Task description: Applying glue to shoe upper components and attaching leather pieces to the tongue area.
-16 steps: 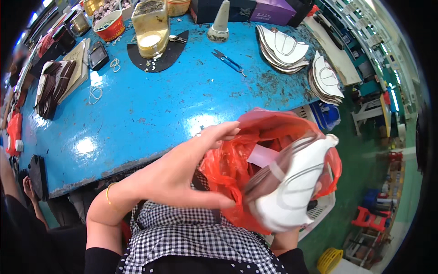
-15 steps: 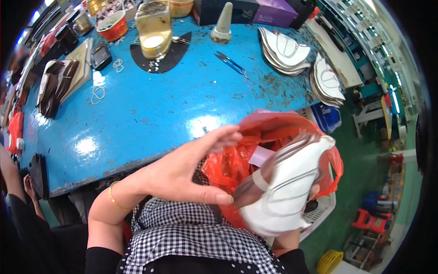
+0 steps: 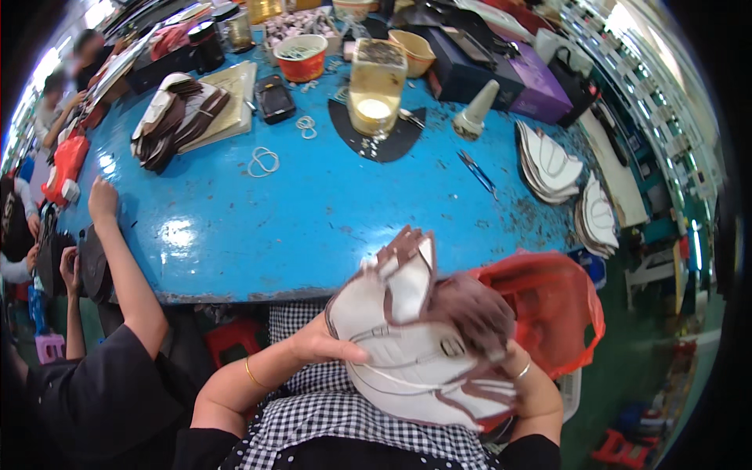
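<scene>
With my left hand (image 3: 323,343), thumb on top, I pinch bundled white-and-brown shoe uppers (image 3: 411,352) over my checked apron (image 3: 329,415), near a red plastic bag (image 3: 558,313); my right hand's (image 3: 515,362) fingers are hidden, so I cannot tell.

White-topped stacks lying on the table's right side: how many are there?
2: the upper stack, right of the blue snips, and the lower stack, at the right edge of the table. The held bundle isn't counted.
</scene>
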`<state>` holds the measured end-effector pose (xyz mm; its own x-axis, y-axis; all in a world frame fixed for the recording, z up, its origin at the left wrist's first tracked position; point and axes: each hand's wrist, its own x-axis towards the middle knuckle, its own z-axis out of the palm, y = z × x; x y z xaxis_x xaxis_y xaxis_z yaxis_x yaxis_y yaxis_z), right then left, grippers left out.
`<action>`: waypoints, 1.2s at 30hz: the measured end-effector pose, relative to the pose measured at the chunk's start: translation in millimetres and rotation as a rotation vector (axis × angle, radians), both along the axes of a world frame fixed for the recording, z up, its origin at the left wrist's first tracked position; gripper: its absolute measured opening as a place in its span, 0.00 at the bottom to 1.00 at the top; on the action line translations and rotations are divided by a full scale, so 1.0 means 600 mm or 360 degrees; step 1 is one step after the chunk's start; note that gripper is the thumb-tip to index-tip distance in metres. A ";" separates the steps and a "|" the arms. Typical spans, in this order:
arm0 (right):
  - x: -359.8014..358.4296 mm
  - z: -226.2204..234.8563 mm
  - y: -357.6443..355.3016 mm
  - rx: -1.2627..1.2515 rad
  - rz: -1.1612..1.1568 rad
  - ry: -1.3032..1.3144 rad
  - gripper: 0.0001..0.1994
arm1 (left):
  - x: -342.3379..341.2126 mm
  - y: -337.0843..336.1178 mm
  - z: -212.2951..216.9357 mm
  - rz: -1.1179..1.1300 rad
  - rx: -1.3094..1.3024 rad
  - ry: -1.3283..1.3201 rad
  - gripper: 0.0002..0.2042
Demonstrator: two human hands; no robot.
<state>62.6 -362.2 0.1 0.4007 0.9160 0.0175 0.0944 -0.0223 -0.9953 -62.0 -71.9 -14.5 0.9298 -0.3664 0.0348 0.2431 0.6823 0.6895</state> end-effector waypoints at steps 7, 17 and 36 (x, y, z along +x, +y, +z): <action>-0.039 0.038 0.148 0.0160 -0.0354 0.0715 0.21 | -0.037 0.049 -0.041 0.0227 -0.0671 0.0554 0.40; 0.011 0.084 0.268 0.0595 -0.0420 0.0408 0.08 | -0.029 0.151 -0.047 0.0459 -0.0673 0.0041 0.55; 0.152 0.176 0.473 0.0697 -0.0358 -0.0264 0.02 | 0.030 0.241 0.075 0.0239 0.0399 -0.0265 0.62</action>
<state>153.6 -78.4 105.6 0.5463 0.7001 0.4598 0.2927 0.3548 -0.8879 -43.9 72.7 30.5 0.9632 -0.2419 0.1171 0.0223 0.5060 0.8622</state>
